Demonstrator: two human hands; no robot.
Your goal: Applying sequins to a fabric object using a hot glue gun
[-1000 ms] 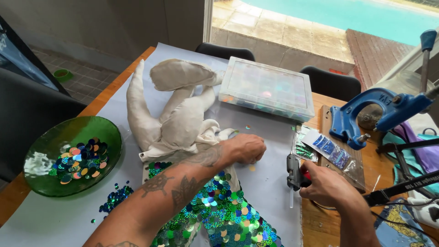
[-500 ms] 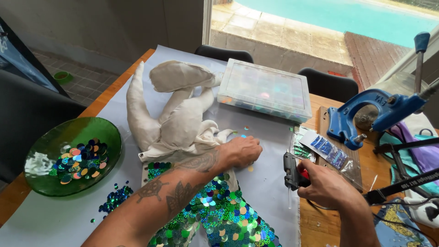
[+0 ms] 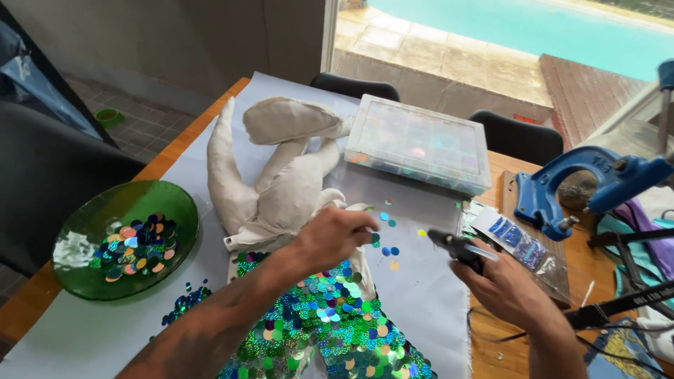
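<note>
The stuffed cloth figure (image 3: 281,182) lies on a pale sheet (image 3: 421,295) spread over the bench (image 3: 533,351), its lower half a tail covered in green and blue sequins (image 3: 330,323). The left hand (image 3: 337,235) rests on the figure right where bare cloth meets sequins, fingers (image 3: 368,223) pinched together at the edge; whether they grip a sequin, I cannot tell. Loose sequins (image 3: 387,238) are scattered just beside those fingertips. The right hand (image 3: 502,281) is wrapped tight round a black glue gun (image 3: 456,247), nozzle pointing left toward the loose sequins. To the left sits a green glass bowl (image 3: 84,267) of mixed sequins. Behind the figure is a clear compartment box (image 3: 421,144); off right, a blue hand press (image 3: 576,186).
</note>
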